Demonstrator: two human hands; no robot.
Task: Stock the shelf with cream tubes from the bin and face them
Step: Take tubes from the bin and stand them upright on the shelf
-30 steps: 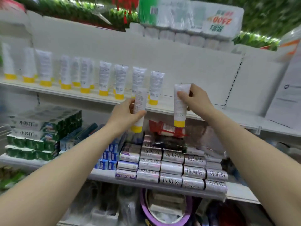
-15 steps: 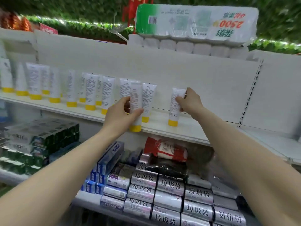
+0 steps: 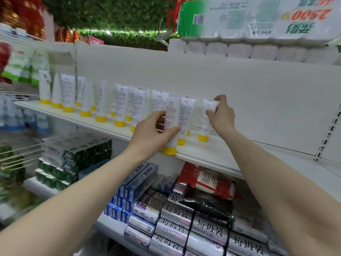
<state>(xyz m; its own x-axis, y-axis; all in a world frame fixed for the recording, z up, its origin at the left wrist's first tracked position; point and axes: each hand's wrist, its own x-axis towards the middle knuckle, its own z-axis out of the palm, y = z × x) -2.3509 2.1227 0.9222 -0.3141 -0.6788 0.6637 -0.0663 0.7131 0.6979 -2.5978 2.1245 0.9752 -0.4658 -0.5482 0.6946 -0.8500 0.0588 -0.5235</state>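
Observation:
My left hand [image 3: 151, 132] grips a white cream tube with a yellow cap [image 3: 171, 124], cap down at the front edge of the white shelf [image 3: 212, 154]. My right hand [image 3: 221, 115] pinches the top of another white tube [image 3: 205, 121], which stands cap down on the shelf further right. A row of several like tubes [image 3: 120, 106] stands on the shelf to the left, printed backs toward me. The bin is out of view.
Right of the tubes the shelf board runs bare to a slotted upright [image 3: 326, 133]. A toilet paper pack [image 3: 258, 17] lies on top of the unit. Below are silver bag rolls [image 3: 193, 224], blue boxes [image 3: 136, 183], green boxes [image 3: 77, 154] and a red packet [image 3: 206, 180].
Both hands carried their tubes up onto the shelf. The right tube now stands on the board; the left tube has come down to the shelf's front edge. The camera moved closer.

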